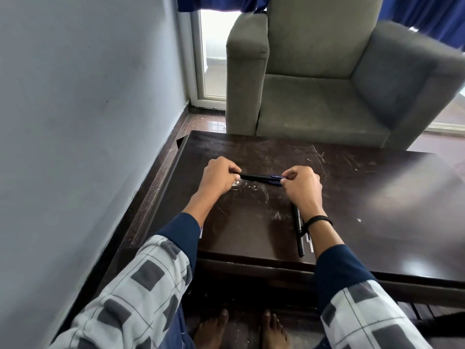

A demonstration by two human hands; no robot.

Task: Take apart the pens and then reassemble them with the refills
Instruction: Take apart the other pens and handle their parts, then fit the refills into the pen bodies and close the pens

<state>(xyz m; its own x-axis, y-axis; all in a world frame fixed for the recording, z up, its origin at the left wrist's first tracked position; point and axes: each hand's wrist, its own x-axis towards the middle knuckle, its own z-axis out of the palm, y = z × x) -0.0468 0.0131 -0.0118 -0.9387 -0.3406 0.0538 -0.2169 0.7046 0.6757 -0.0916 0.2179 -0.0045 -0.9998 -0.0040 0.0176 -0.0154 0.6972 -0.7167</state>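
Grey wall (pixel 88 96) runs down the left side. Left hand (pixel 219 176): fingers curled tight, thumb and forefinger pinching the left end of the pens (pixel 259 178). The pens are held level, running left to right just above the table (pixel 377 197), left of its middle and toward the far half. It looks like two slim black pens held side by side, but I can't be sure of the count. The bodies are black with blue sections at the right end, and the left tips are hidden inside the fist. Right hand (pixel 304 188): fingers curled too, fingertips pinching the blue right end, knuckles up. Both hands are well apart, one at each end. A black wristband (pixel 318 219) sits on the right wrist. Under that wrist, near the table's near edge, black barrels (pixel 299 233) lie flat pointing near-to-far, touching each other, upper ends hidden by the forearm. Just right of them lie thin pale refills (pixel 309 241), parallel and partly covered by the arm, so the count is unclear. Nothing is touching those loose parts. The table top is dark wood, scratched, with whitish scuffs below the held pens. Both sleeves are a grey-and-white check over navy cuffs. A grey armchair (pixel 327 84) stands beyond the far edge, facing the table. Bare feet (pixel 214 328) show under the near edge.
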